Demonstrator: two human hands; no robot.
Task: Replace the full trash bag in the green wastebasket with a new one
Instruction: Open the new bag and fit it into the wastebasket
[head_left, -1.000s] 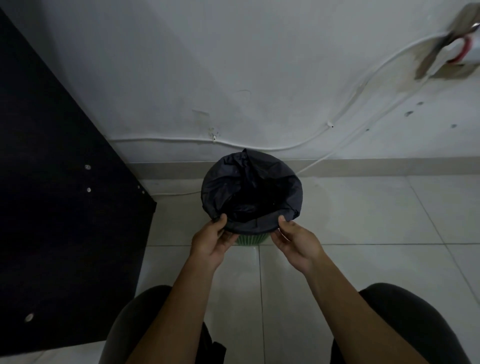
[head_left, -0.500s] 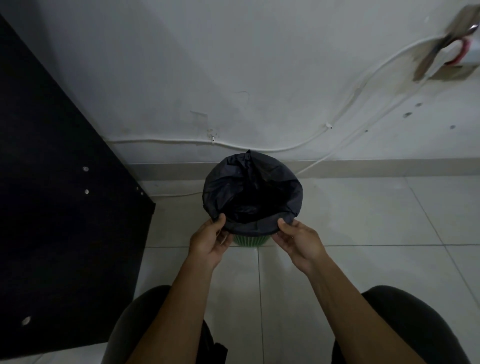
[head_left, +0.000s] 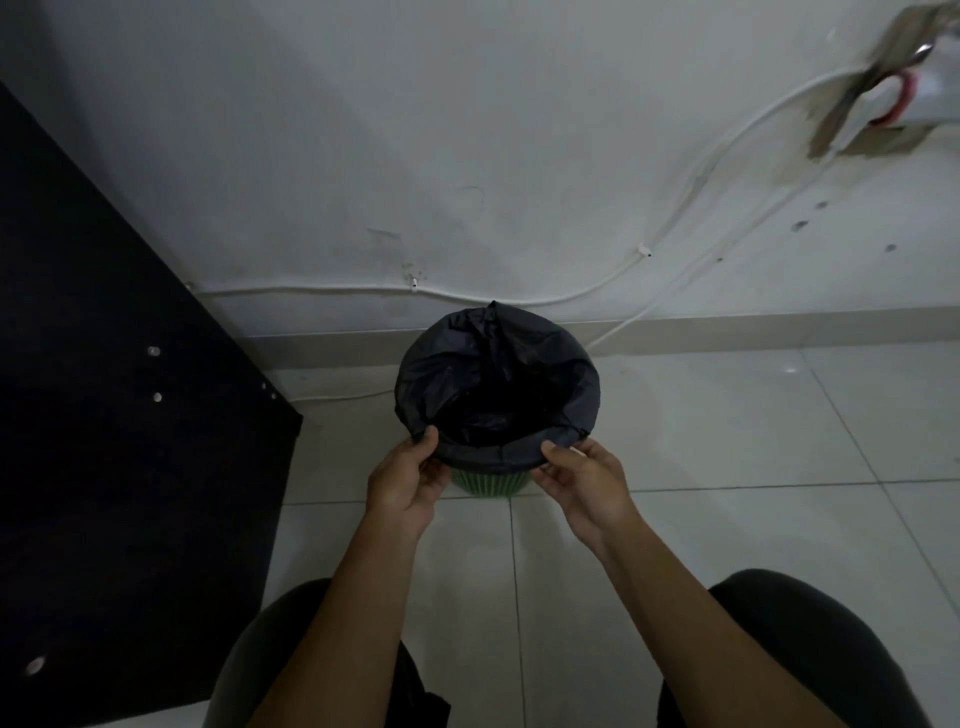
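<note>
left hand (head_left: 402, 480), right hand (head_left: 584, 480) gripping black trash bag (head_left: 493, 364) over green wastebasket (head_left: 485, 480)

A dark panel (head_left: 104, 441) stands at the left edge of the tiled floor (head_left: 727, 441); white cables (head_left: 519, 300) run along the wall (head_left: 467, 130).

Dim, flat light overall; we see no lamp and no hard shadows; the wall (head_left: 467, 130) reads grey, brightest toward the upper right, darkening toward the upper left corner; the floor tiles (head_left: 727, 415) carry a faint sheen, one small glint near the right; the dark panel (head_left: 104, 415) at left shows almost no detail; the bag's (head_left: 493, 384) interior sinks to pure black; wide-angle bending curves the baseboard; the fixture (head_left: 893, 88) at upper right is soft and smeared; fine noise throughout.
</note>
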